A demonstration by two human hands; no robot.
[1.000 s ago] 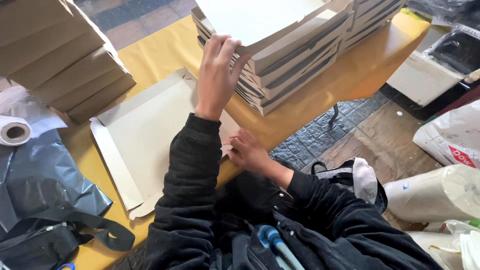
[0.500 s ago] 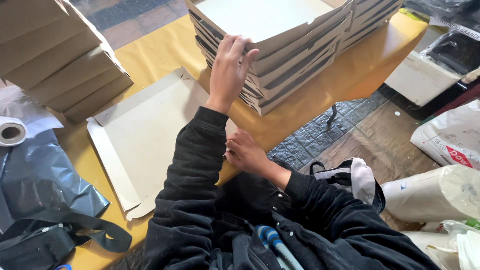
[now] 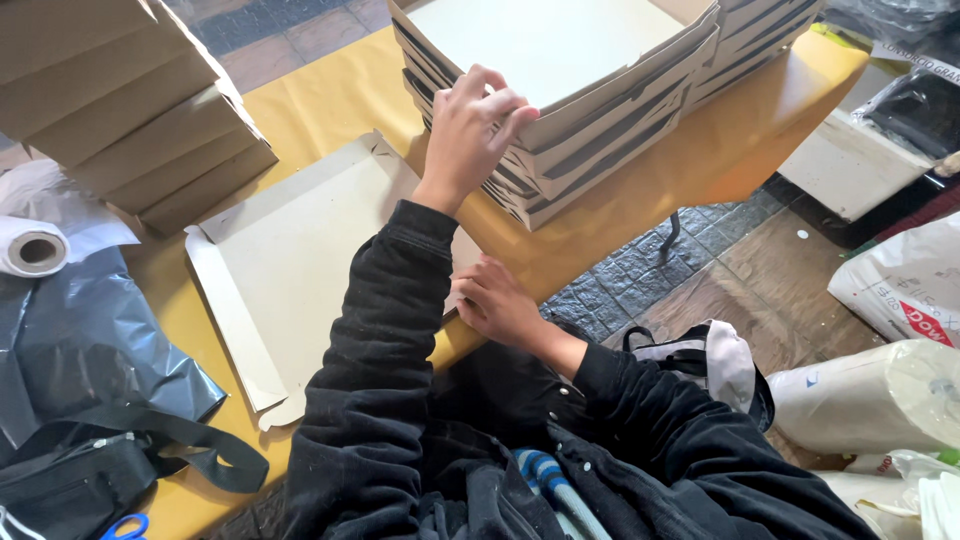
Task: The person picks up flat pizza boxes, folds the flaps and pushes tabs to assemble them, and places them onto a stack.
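A yellow table [image 3: 330, 95] carries the goods. A flat, unfolded cardboard sheet [image 3: 300, 250] is laid on it near the front edge. A stack of open folded boxes [image 3: 560, 110] is set at the far right of the table, and a second stack of closed boxes [image 3: 130, 110] is set at the far left. A grey plastic bag [image 3: 90, 350] is spread over the left end, with a white paper roll [image 3: 35, 250] beside it. A black strap bag [image 3: 70, 480] and blue-handled scissors [image 3: 125, 527] are seen at the near left corner.
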